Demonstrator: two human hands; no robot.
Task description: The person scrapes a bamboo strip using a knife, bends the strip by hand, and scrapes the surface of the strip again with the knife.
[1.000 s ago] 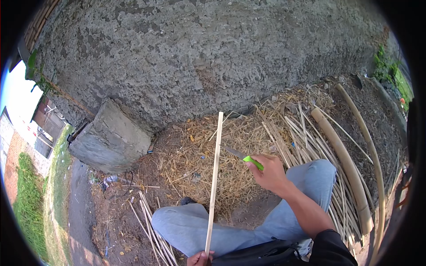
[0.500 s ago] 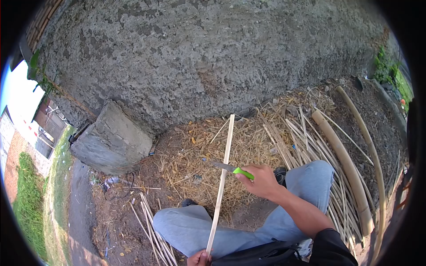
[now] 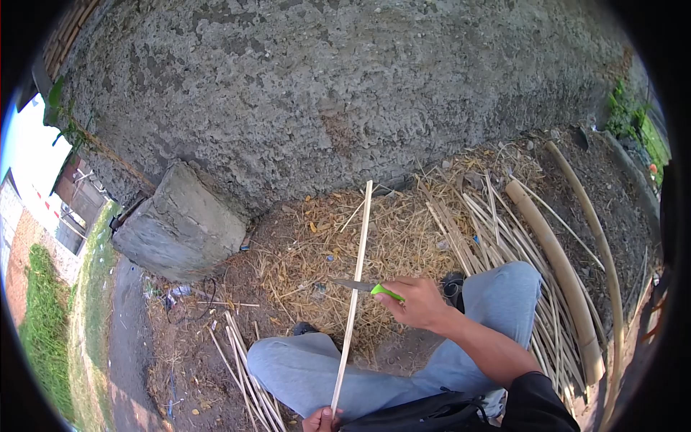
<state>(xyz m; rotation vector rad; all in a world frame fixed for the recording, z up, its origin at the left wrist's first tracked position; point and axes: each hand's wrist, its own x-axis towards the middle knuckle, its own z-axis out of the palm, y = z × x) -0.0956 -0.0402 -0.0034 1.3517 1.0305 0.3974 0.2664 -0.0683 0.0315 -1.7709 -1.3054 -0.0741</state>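
Note:
My right hand (image 3: 417,302) is wrapped round the green handle of a knife (image 3: 354,285), whose grey blade points left and lies across a long pale bamboo strip (image 3: 358,270). At the bottom of the view, my left hand (image 3: 321,420) pinches the near end of that strip. The strip rises from there, leaning slightly right, past my bent left leg to its free end near the wall's foot.
Shavings (image 3: 309,266) cover the ground ahead. Split strips (image 3: 551,317), a thick bamboo piece (image 3: 558,263) and a curved pole (image 3: 597,230) lie right. More strips (image 3: 245,367) lie left, below a concrete block (image 3: 183,227). A rough wall (image 3: 345,93) stands beyond.
My right hand and the knife have moved down and left, and the blade now crosses the strip lower down. The strip's far end swung right, then slightly back left.

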